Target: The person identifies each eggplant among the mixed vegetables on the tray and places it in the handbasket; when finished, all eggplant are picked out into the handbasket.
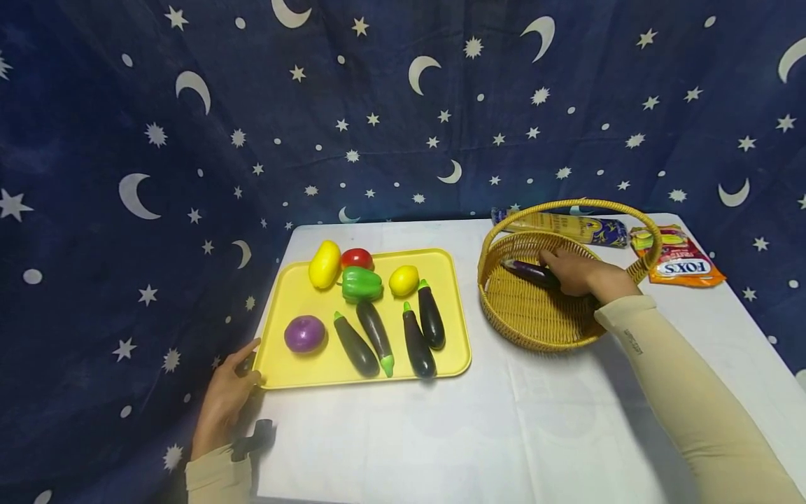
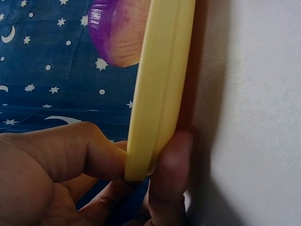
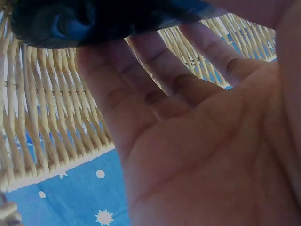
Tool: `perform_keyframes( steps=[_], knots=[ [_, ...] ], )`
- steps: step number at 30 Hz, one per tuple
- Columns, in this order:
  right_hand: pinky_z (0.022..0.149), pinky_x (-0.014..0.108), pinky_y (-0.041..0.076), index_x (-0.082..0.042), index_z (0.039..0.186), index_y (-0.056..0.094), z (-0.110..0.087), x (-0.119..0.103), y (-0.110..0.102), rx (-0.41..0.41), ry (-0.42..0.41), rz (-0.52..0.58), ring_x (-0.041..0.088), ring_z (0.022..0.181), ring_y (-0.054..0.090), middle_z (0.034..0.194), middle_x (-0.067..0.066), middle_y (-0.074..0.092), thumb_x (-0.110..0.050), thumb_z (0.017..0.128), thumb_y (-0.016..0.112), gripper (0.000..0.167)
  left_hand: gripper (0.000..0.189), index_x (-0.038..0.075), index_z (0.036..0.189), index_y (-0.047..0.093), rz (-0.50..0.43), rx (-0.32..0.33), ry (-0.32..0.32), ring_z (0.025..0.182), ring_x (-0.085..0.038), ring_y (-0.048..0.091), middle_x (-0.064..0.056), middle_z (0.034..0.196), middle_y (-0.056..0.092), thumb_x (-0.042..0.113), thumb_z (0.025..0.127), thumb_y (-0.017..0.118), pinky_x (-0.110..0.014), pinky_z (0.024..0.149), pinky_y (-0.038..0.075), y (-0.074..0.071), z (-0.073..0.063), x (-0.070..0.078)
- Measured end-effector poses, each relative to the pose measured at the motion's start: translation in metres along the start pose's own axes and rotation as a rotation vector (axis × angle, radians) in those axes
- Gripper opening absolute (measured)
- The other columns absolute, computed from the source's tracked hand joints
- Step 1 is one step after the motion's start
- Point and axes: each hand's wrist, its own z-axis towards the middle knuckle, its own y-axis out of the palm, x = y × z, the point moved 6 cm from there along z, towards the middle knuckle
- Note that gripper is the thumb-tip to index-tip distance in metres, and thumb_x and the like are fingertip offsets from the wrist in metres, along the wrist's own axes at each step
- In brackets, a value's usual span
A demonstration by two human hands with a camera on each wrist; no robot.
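At the near left corner of a yellow tray, my left hand pinches the rim. The left wrist view shows thumb and fingers on opposite sides of the tray's edge. My right hand reaches into a wicker basket and grips a dark eggplant. In the right wrist view, its fingers lie against the glossy eggplant, with the woven wall behind. Several more eggplants lie on the tray's near half.
Also on the tray are a round purple vegetable, a green bell pepper, a red tomato, a lemon and a yellow mango-like fruit. Behind the basket, under its arched handle, lie a long packet and an orange FOX'S bag.
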Motion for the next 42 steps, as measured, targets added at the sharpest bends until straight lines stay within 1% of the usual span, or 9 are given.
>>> perform_keyframes(
  steps=[6, 10, 16, 19, 22, 26, 31, 36, 42],
  knots=[
    [0.108, 0.069, 0.043, 0.005, 0.152, 0.039, -0.008, -0.003, 0.000, 0.002, 0.028, 0.010, 0.060, 0.136, 0.047, 0.142, 0.043, 0.047, 0.011, 0.095, 0.058, 0.060, 0.083, 0.015, 0.167, 0.036, -0.011, 0.004, -0.006, 0.131, -0.041, 0.042, -0.028, 0.164, 0.035, -0.006, 0.089, 0.054, -0.024, 0.070, 0.048, 0.001, 0.000, 0.000],
    [0.108, 0.070, 0.042, 0.006, 0.153, 0.037, -0.020, -0.017, -0.008, 0.108, 0.027, 0.001, 0.059, 0.137, 0.045, 0.143, 0.041, 0.045, 0.000, 0.099, 0.060, 0.058, 0.084, 0.016, 0.167, 0.035, -0.001, 0.001, -0.015, 0.130, -0.041, 0.043, -0.027, 0.164, 0.035, -0.005, 0.089, 0.055, -0.025, 0.070, 0.047, 0.001, -0.001, 0.000],
    [0.079, 0.058, 0.050, 0.007, 0.131, 0.056, -0.064, -0.070, -0.034, 0.635, 0.009, 0.001, 0.044, 0.102, 0.061, 0.114, 0.029, 0.059, -0.009, 0.102, 0.057, 0.033, 0.083, 0.017, 0.167, 0.036, -0.004, 0.002, -0.014, 0.130, -0.040, 0.043, -0.027, 0.166, 0.034, -0.004, 0.089, 0.055, -0.024, 0.070, 0.047, 0.000, -0.002, 0.002],
    [0.076, 0.054, 0.051, 0.005, 0.122, 0.063, -0.085, -0.098, -0.039, 0.871, 0.025, 0.169, 0.040, 0.094, 0.064, 0.109, 0.024, 0.066, -0.007, 0.103, 0.054, 0.025, 0.083, 0.017, 0.167, 0.036, -0.012, -0.001, -0.005, 0.130, -0.040, 0.043, -0.027, 0.166, 0.034, -0.004, 0.089, 0.054, -0.024, 0.070, 0.047, 0.001, -0.002, 0.004],
    [0.078, 0.048, 0.052, -0.001, 0.114, 0.067, -0.092, -0.125, -0.032, 0.973, 0.005, 0.382, 0.032, 0.090, 0.066, 0.108, 0.017, 0.070, -0.005, 0.104, 0.052, 0.018, 0.084, 0.018, 0.167, 0.036, -0.020, -0.006, -0.009, 0.130, -0.040, 0.043, -0.027, 0.165, 0.035, -0.004, 0.089, 0.054, -0.025, 0.068, 0.047, 0.000, -0.001, 0.004],
    [0.079, 0.043, 0.053, -0.006, 0.113, 0.069, -0.076, -0.161, -0.012, 0.909, -0.017, 0.536, 0.025, 0.090, 0.066, 0.109, 0.011, 0.070, -0.007, 0.104, 0.052, 0.019, 0.084, 0.019, 0.168, 0.035, -0.025, -0.007, -0.023, 0.131, -0.039, 0.042, -0.026, 0.166, 0.034, -0.004, 0.089, 0.054, -0.025, 0.070, 0.047, -0.001, 0.000, 0.001],
    [0.080, 0.040, 0.055, -0.006, 0.131, 0.064, -0.026, -0.198, 0.033, 0.669, 0.033, 0.581, 0.027, 0.099, 0.064, 0.122, 0.015, 0.063, -0.013, 0.104, 0.056, 0.030, 0.083, 0.018, 0.167, 0.036, -0.030, 0.016, -0.053, 0.131, -0.038, 0.042, -0.024, 0.164, 0.035, -0.004, 0.089, 0.053, -0.024, 0.070, 0.047, -0.004, 0.000, 0.000],
    [0.094, 0.049, 0.053, -0.001, 0.155, 0.046, 0.008, -0.211, 0.069, 0.494, 0.104, 0.530, 0.036, 0.116, 0.058, 0.138, 0.027, 0.052, -0.024, 0.106, 0.060, 0.056, 0.086, 0.020, 0.168, 0.035, -0.026, 0.012, -0.080, 0.130, -0.036, 0.044, -0.022, 0.163, 0.037, -0.003, 0.087, 0.054, -0.024, 0.072, 0.048, -0.002, 0.002, -0.001],
    [0.097, 0.053, 0.050, -0.001, 0.160, 0.039, 0.024, -0.219, 0.080, 0.432, 0.111, 0.543, 0.042, 0.122, 0.055, 0.139, 0.031, 0.051, -0.027, 0.105, 0.063, 0.065, 0.085, 0.018, 0.168, 0.035, -0.035, 0.003, -0.037, 0.132, -0.037, 0.044, -0.024, 0.164, 0.035, -0.005, 0.088, 0.054, -0.021, 0.074, 0.048, -0.001, 0.001, 0.001]
  ],
)
